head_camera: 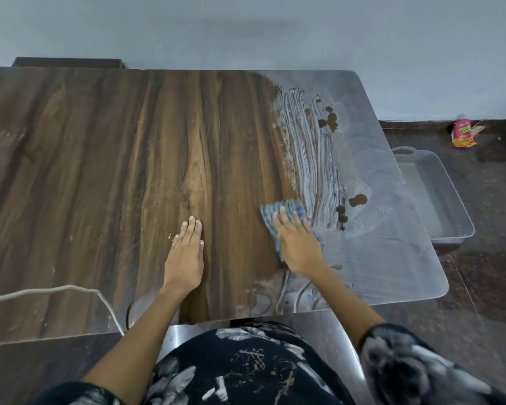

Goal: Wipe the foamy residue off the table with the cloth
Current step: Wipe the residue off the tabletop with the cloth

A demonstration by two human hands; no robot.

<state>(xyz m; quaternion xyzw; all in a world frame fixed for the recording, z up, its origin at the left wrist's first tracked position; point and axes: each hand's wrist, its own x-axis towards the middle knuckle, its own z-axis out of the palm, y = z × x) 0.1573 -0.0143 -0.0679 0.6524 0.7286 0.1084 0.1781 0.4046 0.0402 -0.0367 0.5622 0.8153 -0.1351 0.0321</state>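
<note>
dark patterned clothing [246,372] nearest the lens. left hand [185,255] flat on the bare wooden table [100,171], fingers straight and together. right hand [297,244] presses the blue cloth [281,210] flat at the edge of the foamy residue [313,147]. judged: cloth soft, light, limp, likely wet; best held bunched under the palm. foam is thin and smears easily.

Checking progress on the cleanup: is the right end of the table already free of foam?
No: white foam covers the table's right end, beyond the cloth under the right hand.
</note>
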